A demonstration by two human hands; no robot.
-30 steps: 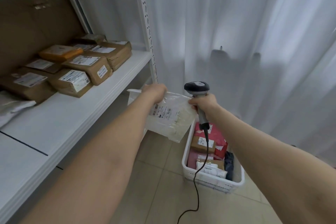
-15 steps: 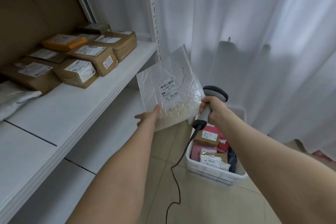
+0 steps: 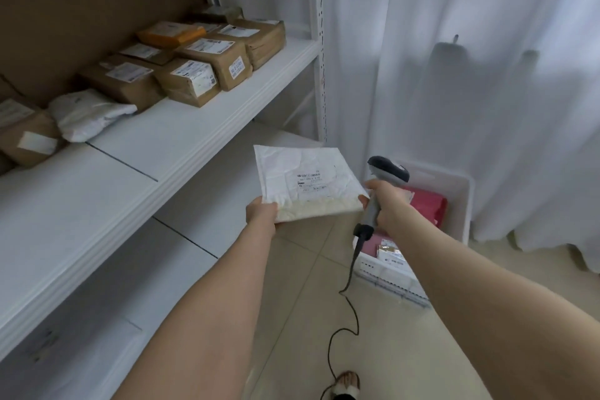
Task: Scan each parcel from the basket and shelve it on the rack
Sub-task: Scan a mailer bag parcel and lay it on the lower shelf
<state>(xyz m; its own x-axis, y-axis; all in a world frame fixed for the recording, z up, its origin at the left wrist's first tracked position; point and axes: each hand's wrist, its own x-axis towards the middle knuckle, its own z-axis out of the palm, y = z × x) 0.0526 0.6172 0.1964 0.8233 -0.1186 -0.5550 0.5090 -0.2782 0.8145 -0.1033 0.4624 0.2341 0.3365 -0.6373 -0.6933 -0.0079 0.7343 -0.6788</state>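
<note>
My left hand (image 3: 261, 213) grips the near left corner of a white padded mailer (image 3: 303, 180), held almost flat with its barcode label facing up. At the mailer's right edge, my right hand (image 3: 386, 203) is closed around the handle of a grey corded scanner (image 3: 388, 170), its head pointing away to the right. A white basket (image 3: 461, 191) stands on the floor behind my right arm, holding a red parcel (image 3: 425, 206) and small labelled boxes. The white rack shelf (image 3: 181, 140) runs along my left.
Several brown labelled boxes (image 3: 201, 65) and a white poly bag (image 3: 86, 114) lie toward the back of the shelf, whose front strip is bare. A lower shelf (image 3: 207, 217) sits beneath. The scanner cord (image 3: 344, 328) trails over the tiled floor. White curtains hang on the right.
The mailer has come down from upright to nearly flat, label up, at shelf-edge height. The scanner head has swung off to the right. My view has dropped toward the shelf.
</note>
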